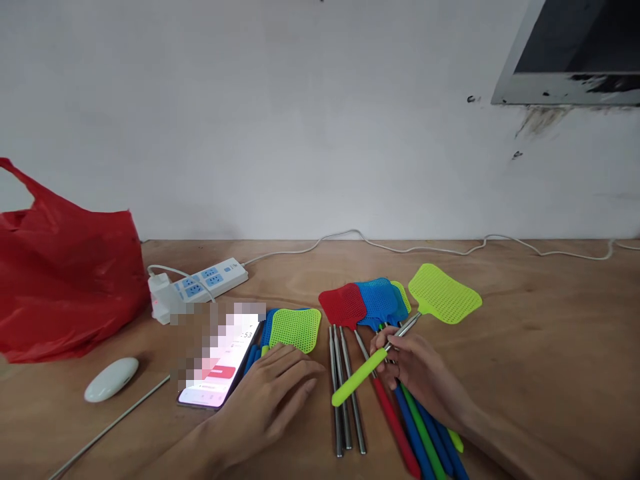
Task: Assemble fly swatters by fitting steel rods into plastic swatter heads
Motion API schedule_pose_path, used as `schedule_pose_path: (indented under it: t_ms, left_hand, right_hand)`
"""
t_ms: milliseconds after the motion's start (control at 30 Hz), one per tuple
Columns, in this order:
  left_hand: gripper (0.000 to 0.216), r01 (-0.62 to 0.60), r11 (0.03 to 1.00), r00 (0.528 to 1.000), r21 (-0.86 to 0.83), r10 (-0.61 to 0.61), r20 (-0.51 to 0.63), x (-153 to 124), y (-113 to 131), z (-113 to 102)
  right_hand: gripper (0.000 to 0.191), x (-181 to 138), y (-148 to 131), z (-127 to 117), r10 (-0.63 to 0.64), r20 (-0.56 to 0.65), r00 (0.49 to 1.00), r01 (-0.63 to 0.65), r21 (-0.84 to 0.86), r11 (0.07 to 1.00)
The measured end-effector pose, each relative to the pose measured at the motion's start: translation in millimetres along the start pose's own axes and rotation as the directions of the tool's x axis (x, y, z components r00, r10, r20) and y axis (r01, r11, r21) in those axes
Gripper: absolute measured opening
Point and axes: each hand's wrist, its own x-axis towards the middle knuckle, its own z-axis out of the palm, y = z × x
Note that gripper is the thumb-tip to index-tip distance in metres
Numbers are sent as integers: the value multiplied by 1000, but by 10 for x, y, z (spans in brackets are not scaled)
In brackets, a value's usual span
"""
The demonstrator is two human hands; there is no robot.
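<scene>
My right hand [425, 367] pinches a yellow-green fly swatter [361, 377] by its metal shaft, near the top of the grip. The swatter's mesh head points up and right, and its grip slants down to the left. Below it lie assembled swatters with a red head [344, 305], blue heads [376, 300] and several coloured grips. Loose metal rods [345, 407] lie between my hands. My left hand [273, 400] is open, palm down, fingers stretched out beside a loose yellow-green mesh head [296, 328]. That head overlaps a blue one; blue grips beneath are partly hidden.
Left of my left hand a lit phone [225, 363] leans at a slant. Behind it is a white power strip [213, 280] with a plug and a cable along the wall. A white oval object [111, 379] and a red plastic bag [70, 273] are at the left.
</scene>
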Motion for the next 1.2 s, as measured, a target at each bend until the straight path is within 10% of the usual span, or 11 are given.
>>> schedule_pose_path:
  t_ms: [433, 967, 1200]
  left_hand:
    - [10, 14, 1000, 1000, -2, -14, 27, -18, 53, 57]
    - [33, 28, 967, 1000, 253, -25, -15, 2, -9, 124]
    - [38, 169, 985, 983, 23, -170, 63, -35, 67, 113]
  right_hand:
    - [34, -92, 50, 78, -11, 176, 984, 16, -28, 999]
    - [24, -67, 114, 86, -130, 18, 991, 130, -23, 991]
    - [27, -15, -24, 48, -244, -108, 964, 248, 19, 969]
